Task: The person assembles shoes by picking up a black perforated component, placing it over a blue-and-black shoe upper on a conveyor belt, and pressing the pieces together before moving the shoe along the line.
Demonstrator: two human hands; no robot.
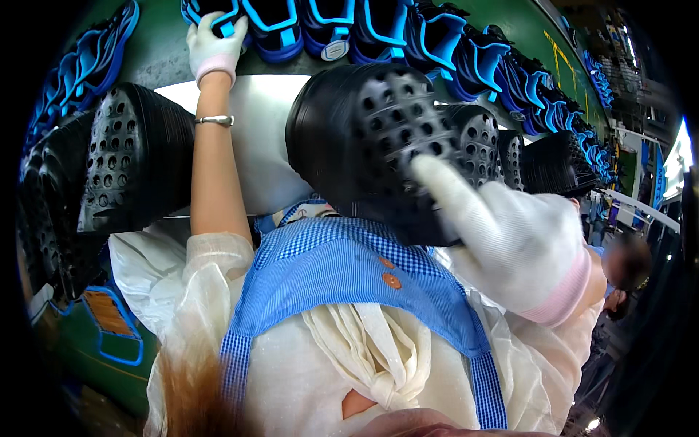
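1. Left hand (216, 52), white-gloved, reaches to the far side of the bench (164, 36); its fingers close around the light-blue trim of a dark shoe (227, 30) at the near end of a row.
2. Right hand (520, 233), also gloved, lies against a thick stack of black pieces (328, 131) with holed faces, index finger extended over the holes.
3. View poor here: motion blur and the covering palm leave it impossible to tell whether the right hand grips a piece or only presses on the stack.
4. Location of work: the shoe in the left hand stands beyond a white sheet (266, 135); the black stack sits nearer the body, in front of the apron (349, 258).
5. Progress, judged: early or midway. No black piece is seen joined to the shoe in hand, so that pairing looks not yet done.
6. Left over, judged: plenty. The row of blue-trimmed shoes (274, 52) curves off to the right, and further black stacks (164, 153) flank the person. Which shoes count as finished does not show, their openings being dark.
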